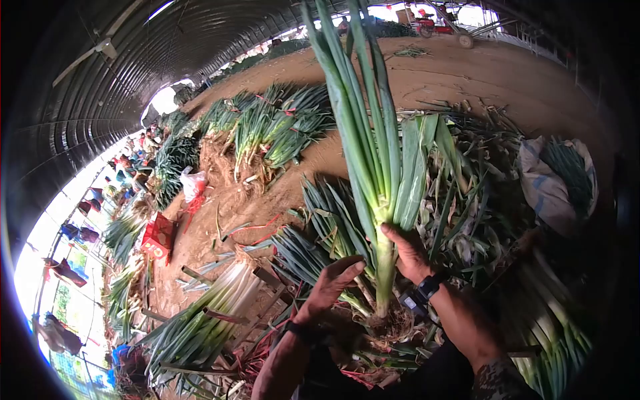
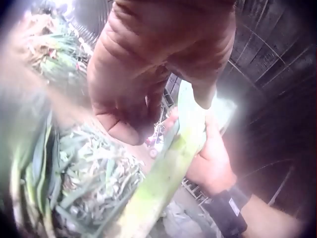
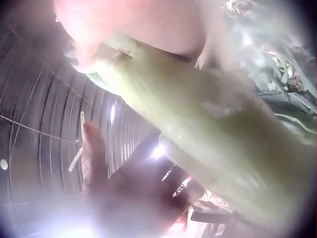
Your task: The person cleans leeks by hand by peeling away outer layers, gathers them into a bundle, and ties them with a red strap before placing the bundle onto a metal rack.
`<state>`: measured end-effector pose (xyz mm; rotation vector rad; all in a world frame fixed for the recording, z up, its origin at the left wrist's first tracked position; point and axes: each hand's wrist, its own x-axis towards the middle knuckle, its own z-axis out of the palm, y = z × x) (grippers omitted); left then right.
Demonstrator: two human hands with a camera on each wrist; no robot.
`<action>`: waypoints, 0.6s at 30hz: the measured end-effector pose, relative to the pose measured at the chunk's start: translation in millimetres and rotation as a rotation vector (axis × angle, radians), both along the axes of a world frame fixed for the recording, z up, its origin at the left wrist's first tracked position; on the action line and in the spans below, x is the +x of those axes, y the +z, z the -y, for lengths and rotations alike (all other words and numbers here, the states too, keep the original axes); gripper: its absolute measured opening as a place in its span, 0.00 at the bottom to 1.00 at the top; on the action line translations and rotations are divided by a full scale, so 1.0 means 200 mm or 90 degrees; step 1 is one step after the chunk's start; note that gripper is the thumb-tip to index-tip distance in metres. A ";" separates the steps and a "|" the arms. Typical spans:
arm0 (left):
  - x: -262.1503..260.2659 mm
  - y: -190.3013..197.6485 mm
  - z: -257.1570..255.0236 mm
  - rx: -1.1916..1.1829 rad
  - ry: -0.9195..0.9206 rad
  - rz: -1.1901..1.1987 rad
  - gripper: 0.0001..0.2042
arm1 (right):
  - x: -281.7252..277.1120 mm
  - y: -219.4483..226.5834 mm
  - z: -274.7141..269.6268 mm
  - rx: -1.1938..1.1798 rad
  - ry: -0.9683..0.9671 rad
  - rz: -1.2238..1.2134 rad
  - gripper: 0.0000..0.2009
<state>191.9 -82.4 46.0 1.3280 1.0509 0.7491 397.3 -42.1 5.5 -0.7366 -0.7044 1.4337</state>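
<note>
A large green onion point(image 1: 383, 257) stands upright before me, its long leaves fanning upward and its roots low near the ground litter. My right hand point(image 1: 408, 253) grips its stalk just below where the leaves part, thumb across the front. Left of the stalk, my left hand point(image 1: 331, 288) is held with its fingers extended and holds nothing. In the left wrist view the thumb of my left hand point(image 2: 163, 54) overlaps the pale stalk point(image 2: 163, 183). The right wrist view shows the thick stalk point(image 3: 198, 114) close up, with my right hand point(image 3: 143, 25) around its upper part.
A wooden rack point(image 1: 223, 317) at lower left carries trimmed green onions point(image 1: 213, 307). More green onions point(image 1: 313, 223) lie behind my left hand. Stripped leaves point(image 1: 460, 200) heap up at right, beside a white sack point(image 1: 543, 183). A red box point(image 1: 158, 237) and tied bundles point(image 1: 273, 127) stand farther off.
</note>
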 end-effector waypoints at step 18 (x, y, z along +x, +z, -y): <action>0.13 -0.16 -0.15 -0.010 0.120 0.177 0.23 | -0.09 -0.12 -0.07 -0.084 0.045 -0.025 0.20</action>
